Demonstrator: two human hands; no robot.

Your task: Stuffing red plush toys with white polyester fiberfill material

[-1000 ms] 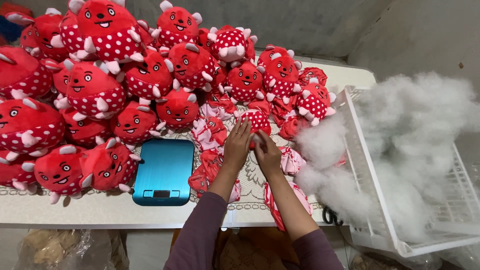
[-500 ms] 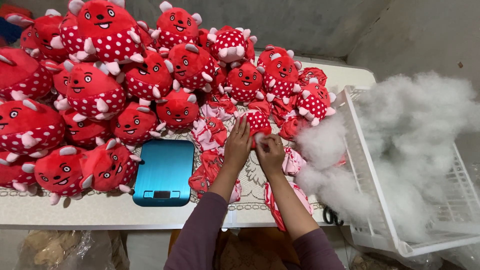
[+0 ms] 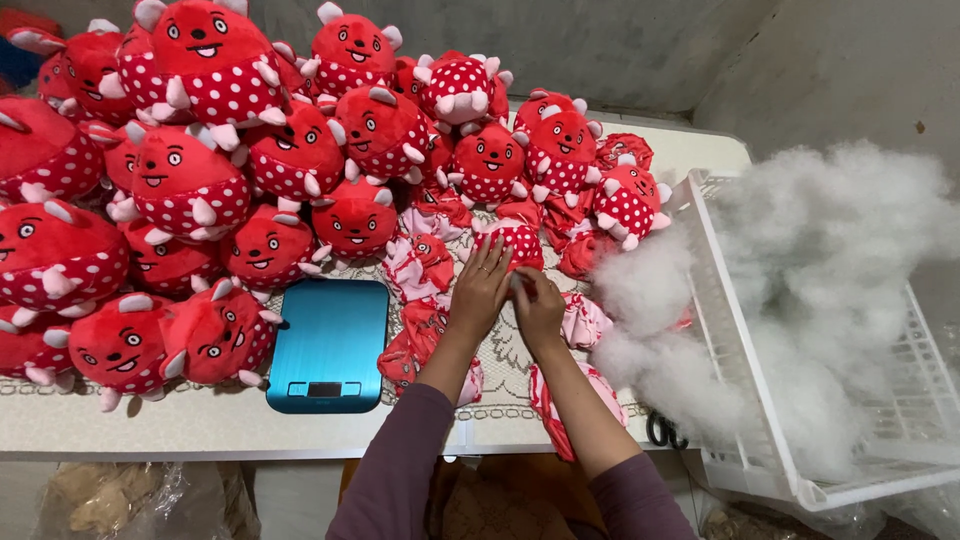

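Both my left hand (image 3: 482,285) and my right hand (image 3: 540,305) rest on a small red dotted plush skin (image 3: 517,243) lying mid-tabletop (image 3: 150,425), my fingers curled round its lower edge, though I cannot quite tell how tightly they grip. A blue scale (image 3: 328,345) sits just left, and a white basket (image 3: 760,440) of loose stuffing (image 3: 830,260) stands to my right.

Single head view, aimed steeply down from close above; surface (image 3: 200,425) seen from its near edge.
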